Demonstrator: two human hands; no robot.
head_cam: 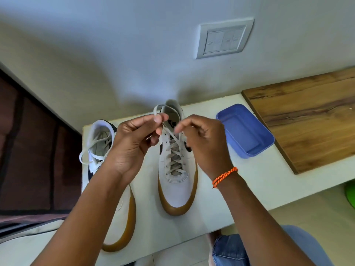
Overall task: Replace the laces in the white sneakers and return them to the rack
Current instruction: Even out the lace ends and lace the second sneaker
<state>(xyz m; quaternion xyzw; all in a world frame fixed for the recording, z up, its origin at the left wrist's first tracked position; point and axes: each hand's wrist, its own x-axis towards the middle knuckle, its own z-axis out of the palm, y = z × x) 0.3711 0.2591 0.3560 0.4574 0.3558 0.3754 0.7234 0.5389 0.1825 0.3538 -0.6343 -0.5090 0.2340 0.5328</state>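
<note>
Two white sneakers with tan gum soles stand on a white table, toes toward me. The right sneaker is laced with a greyish lace up to its top eyelets. My left hand pinches a loop of that lace above the shoe's collar. My right hand, with an orange cord on its wrist, has curled fingers at the other lace end by the top eyelets. The left sneaker is partly hidden under my left forearm, with a loose white lace hanging out of it.
A blue plastic tub sits on the table right of the shoes. A wooden board lies beyond it. A switch plate is on the wall behind. A dark brown panel stands at left. My denim-clad knee is below.
</note>
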